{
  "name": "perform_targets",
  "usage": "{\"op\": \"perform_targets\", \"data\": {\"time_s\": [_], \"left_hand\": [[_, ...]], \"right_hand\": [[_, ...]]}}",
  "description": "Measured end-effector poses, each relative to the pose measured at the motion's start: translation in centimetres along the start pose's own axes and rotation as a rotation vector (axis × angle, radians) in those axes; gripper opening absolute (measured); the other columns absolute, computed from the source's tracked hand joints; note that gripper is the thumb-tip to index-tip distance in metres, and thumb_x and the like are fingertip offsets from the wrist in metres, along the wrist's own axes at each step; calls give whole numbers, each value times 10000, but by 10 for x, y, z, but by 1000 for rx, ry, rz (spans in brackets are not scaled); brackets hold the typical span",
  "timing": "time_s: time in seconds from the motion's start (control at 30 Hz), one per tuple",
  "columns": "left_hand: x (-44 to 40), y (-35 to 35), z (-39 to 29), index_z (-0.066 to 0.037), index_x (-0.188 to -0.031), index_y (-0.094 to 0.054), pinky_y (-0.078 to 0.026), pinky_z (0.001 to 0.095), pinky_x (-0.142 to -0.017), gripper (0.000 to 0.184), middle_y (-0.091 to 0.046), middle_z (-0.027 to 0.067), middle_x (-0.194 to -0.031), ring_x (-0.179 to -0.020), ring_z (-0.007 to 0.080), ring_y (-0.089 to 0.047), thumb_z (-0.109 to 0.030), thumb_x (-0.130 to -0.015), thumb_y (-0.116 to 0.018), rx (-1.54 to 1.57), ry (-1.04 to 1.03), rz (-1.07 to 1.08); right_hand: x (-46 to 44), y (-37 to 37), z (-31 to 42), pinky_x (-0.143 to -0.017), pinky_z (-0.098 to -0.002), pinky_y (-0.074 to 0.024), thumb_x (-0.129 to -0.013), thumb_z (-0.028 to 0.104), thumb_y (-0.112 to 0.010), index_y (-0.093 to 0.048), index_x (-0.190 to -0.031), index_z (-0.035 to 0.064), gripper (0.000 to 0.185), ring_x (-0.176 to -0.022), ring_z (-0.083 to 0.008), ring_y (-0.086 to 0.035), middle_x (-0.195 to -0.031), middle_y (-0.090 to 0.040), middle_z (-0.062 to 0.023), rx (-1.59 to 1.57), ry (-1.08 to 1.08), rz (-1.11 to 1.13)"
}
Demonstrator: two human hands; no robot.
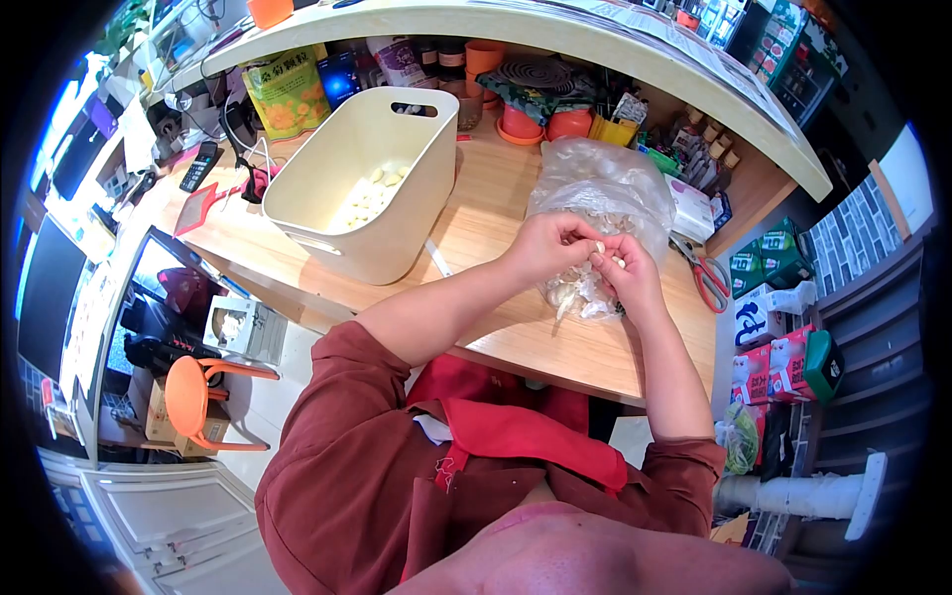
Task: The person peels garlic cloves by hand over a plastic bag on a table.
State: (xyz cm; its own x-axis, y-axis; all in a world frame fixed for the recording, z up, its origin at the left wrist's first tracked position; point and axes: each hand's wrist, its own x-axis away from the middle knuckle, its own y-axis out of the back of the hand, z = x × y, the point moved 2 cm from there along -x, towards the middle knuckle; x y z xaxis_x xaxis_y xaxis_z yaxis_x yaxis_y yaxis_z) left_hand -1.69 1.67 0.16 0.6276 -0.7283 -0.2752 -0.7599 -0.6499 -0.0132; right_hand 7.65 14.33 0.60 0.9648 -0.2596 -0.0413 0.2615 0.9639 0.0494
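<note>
Above the near side of a clear plastic bag point(595, 183), my two hands meet at the fingertips. My left hand point(553, 248) is closed in a pinch at a small pale garlic clove point(599, 248). My right hand point(633, 276) has its fingers curled around another whitish piece, which looks like garlic too; the fingers partly cover it. Below them on the table lie garlic and papery skins point(567, 297), some at the bag's mouth. To the left stands a cream plastic bin point(416, 213) with peeled garlic cloves point(372, 198) on its bottom.
Red-handled scissors point(710, 283) lie on the wooden table point(496, 223) right of the bag. A raised shelf point(555, 28) spans the back, with a green-yellow pouch point(286, 94) and orange pots point(484, 58) beneath. An orange stool point(188, 399) stands on the floor at left.
</note>
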Motion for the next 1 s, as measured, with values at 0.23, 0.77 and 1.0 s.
{"op": "perform_targets", "data": {"time_s": [0.23,0.77,1.0], "left_hand": [[-2,1,7,19,-892,-608,-466,198,-580,92,-605,37,-758,-645,69,-564,-7,-814,-566,-7,0,-11],[0,1,-1,16,-890,-621,-473,206,-560,94,-601,41,-730,-621,77,-563,-18,-810,-587,84,38,16],[0,-2,1,16,-887,-619,-480,210,-572,101,-615,44,-746,-651,72,-581,-3,-805,-564,-76,-29,-29]], "right_hand": [[0,-2,1,-418,-174,-308,-815,83,-625,-527,-926,45,153,-503,-29,-421,-730,-516,25,61,10,-9],[2,0,4,-461,-175,-340,-823,98,-619,-532,-944,39,160,-545,-34,-442,-759,-547,9,44,6,20],[1,0,2,-452,-178,-338,-826,110,-618,-530,-940,47,157,-542,-34,-441,-759,-542,13,56,-3,19]]}}
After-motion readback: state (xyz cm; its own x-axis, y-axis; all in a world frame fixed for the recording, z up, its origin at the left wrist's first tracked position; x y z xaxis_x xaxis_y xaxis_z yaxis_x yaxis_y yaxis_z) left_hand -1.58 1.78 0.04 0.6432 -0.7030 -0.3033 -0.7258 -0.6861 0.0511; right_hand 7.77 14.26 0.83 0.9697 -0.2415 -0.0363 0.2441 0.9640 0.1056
